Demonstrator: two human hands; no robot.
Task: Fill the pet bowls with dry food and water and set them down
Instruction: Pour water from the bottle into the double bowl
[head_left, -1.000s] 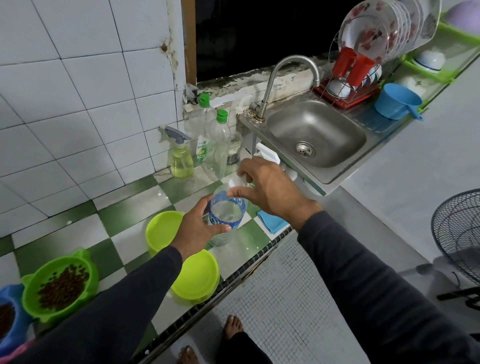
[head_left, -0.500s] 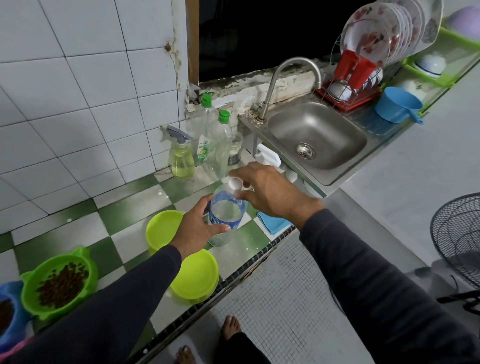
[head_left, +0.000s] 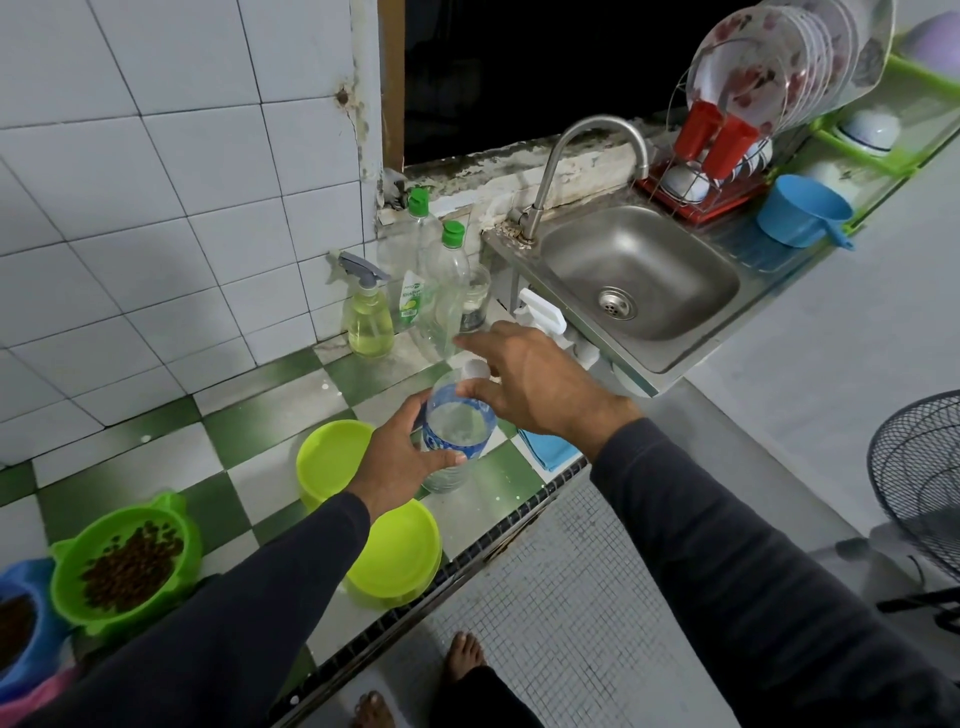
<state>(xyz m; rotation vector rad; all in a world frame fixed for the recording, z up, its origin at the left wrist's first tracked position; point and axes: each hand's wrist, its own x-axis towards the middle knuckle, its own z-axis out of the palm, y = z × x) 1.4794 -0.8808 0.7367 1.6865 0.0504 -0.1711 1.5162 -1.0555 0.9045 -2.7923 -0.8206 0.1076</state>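
A green-and-white checked tile counter is running from the lower left of the frame up to a steel sink at centre right, with white wall tiles filling the upper left. At centre frame the left hand is gripping a clear water bottle around its body, fingers curled on it, its base resting on the counter. The right hand is hovering over the bottle's white cap; whether its thumb and fingers are pinching the cap I cannot tell. Two empty lime bowls are sitting just left of and below the bottle: one behind the left wrist, one at the counter edge. At lower left a green bowl is holding dry food, beside a blue bowl at the frame edge.
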